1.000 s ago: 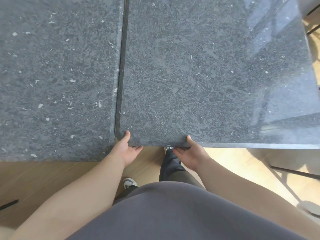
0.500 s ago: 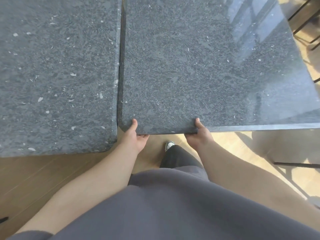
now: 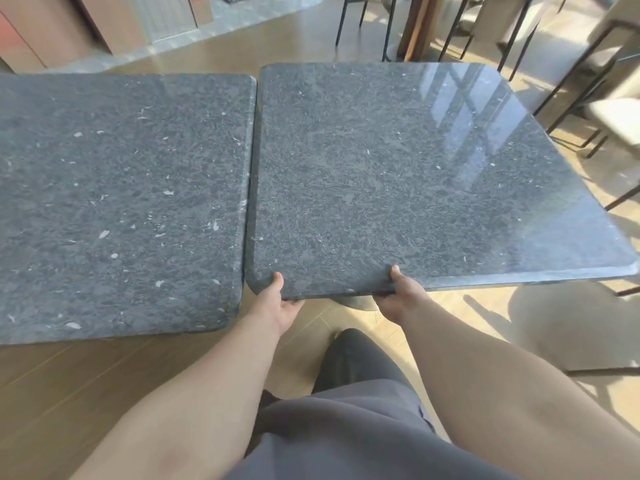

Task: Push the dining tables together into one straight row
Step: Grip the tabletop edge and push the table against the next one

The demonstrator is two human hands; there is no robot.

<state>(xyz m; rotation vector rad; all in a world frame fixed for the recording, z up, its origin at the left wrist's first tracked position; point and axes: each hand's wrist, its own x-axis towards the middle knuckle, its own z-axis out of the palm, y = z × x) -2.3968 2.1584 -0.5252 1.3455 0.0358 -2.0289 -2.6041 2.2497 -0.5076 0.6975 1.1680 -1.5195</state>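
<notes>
Two dark grey speckled stone tables stand side by side with a narrow dark gap between them. The left table [image 3: 114, 202] has its near edge closer to me than the right table [image 3: 415, 174], which sits a little further away. My left hand [image 3: 277, 303] grips the near edge of the right table by its near-left corner, thumb on top and fingers underneath. My right hand [image 3: 398, 292] grips the same edge a short way to the right, thumb on top.
Black-legged chairs [image 3: 609, 109] stand right of the right table, more chair legs [image 3: 367, 22] behind it. A wooden floor [image 3: 69, 393] lies around me. A pale counter base [image 3: 173, 15] runs along the back left.
The view has pulled back and up, so both tables show in full. The right table's near edge has moved away from me relative to the left table. Both hands keep their grip.
</notes>
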